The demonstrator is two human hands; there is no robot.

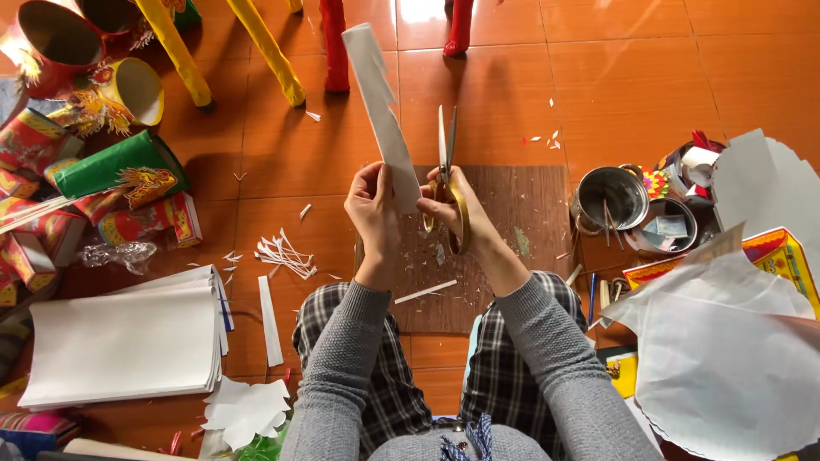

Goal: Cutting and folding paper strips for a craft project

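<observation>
Grey sleeves [359, 358] over checked trousers (seated on the floor). Left hand [373, 213] pinches a folded white paper strip [382, 111], held upright above a brown board [504, 230]. Right hand [457, 209] grips gold-handled scissors [447, 171], blades up, just beside the strip

Left hand [373, 213] grips long folded white paper strip [381, 111]; right hand [450, 207] holds gold-handled scissors [448, 175], blades up, above brown wooden board [521, 213].
</observation>
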